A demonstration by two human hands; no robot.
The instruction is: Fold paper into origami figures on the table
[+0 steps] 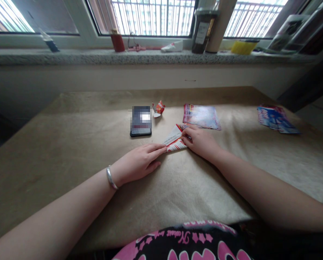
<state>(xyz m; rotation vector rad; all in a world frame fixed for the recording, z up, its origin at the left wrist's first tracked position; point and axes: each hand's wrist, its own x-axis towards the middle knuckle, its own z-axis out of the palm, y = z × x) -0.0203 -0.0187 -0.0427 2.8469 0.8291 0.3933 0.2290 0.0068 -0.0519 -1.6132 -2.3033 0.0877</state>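
A folded sheet of printed paper [174, 138], white with red and orange print, lies on the table between my hands and narrows to the left. The fingertips of my left hand [140, 160], stretched out flat, press its left tip. At the paper's right end my right hand [198, 141] is closed, thumb and fingers pinching the edge. My right fingers hide part of that end. Beyond the paper sits a small folded red and orange paper piece [159, 108]. Next to it is a phone [141, 121] with a blurred screen.
A stack of printed sheets [202, 116] lies behind my right hand, and more blue and red leaflets [278, 118] are fanned at the far right. The stone windowsill [91, 57] holds a dark-lidded jar [202, 31], a red spool [117, 41] and a yellow container [244, 47].
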